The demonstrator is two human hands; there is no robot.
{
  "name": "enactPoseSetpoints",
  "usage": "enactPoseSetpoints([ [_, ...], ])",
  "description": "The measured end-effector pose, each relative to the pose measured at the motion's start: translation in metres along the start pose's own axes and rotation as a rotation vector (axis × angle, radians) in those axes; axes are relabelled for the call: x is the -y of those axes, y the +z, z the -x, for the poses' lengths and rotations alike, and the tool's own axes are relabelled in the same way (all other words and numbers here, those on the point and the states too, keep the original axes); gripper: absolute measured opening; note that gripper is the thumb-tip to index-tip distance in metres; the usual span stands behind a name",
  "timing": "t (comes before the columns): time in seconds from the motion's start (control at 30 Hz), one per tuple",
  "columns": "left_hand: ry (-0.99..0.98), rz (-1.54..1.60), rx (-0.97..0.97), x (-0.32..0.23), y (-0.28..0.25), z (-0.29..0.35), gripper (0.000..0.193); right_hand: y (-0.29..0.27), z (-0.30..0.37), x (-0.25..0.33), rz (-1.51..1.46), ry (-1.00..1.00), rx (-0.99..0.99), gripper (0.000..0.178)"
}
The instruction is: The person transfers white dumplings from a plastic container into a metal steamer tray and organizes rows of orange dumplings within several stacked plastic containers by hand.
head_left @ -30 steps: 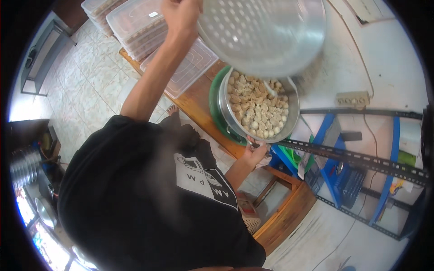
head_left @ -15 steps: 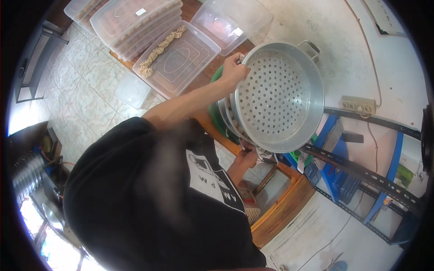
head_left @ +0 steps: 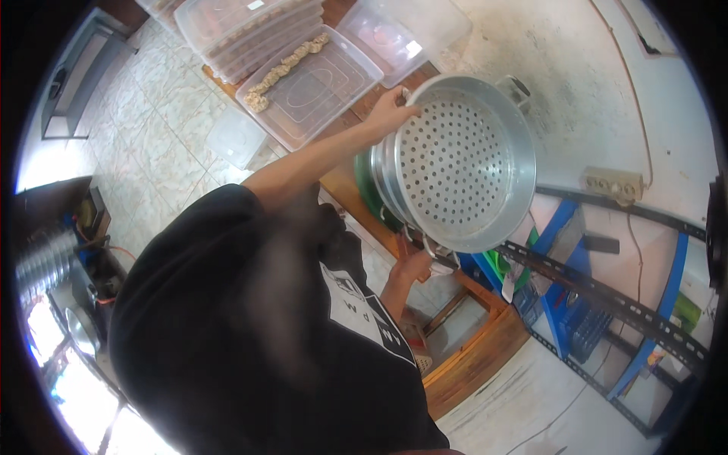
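so there's a round metal steamer pan [head_left: 455,167] with a bottom full of little holes, sitting at the top of a stack, tilted a bit so you can see right into it. under it you get just the edges of more metal pots [head_left: 385,178], and those sit in front of something round and green [head_left: 367,186] by the wooden worktop [head_left: 350,196].

the left hand [head_left: 390,114] is curled around the near rim of the steamer pan, thumb on the inner side, so it's got a proper grip. the right hand [head_left: 413,265] is down low by a looped handle [head_left: 440,252], but the fingers are partly hidden, so can't tell how far closed it is or whether it has hold of anything.

past the left forearm there's a shallow clear plastic tray [head_left: 311,102] with a row of lumpy beige dumplings [head_left: 284,70] along one side, right beside a pile of stacked clear boxes [head_left: 250,42]. another clear container [head_left: 402,38] is next to the tray. over on the right, a socket strip [head_left: 613,184] is against the wall above a blue-and-black rack [head_left: 565,303].
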State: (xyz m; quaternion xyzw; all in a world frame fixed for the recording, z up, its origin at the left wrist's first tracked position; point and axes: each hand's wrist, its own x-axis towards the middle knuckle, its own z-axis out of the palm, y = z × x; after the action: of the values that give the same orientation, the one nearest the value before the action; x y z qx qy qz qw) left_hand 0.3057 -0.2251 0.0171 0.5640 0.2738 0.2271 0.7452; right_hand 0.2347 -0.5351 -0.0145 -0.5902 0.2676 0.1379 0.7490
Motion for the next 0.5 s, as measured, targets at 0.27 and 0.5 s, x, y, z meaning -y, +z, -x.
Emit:
enactPoseSetpoints([
  [0.27, -0.298, 0.104, -0.366, 0.009, -0.169, 0.072, 0.031, 0.017, 0.047, -0.044, 0.871, -0.264, 0.384, 0.03],
  [0.5, -0.413, 0.368, -0.699, 0.024, -0.315, 0.13, 0.019, 0.303, 0.053, -0.113, 1.049, -0.471, 1.02, 0.04],
])
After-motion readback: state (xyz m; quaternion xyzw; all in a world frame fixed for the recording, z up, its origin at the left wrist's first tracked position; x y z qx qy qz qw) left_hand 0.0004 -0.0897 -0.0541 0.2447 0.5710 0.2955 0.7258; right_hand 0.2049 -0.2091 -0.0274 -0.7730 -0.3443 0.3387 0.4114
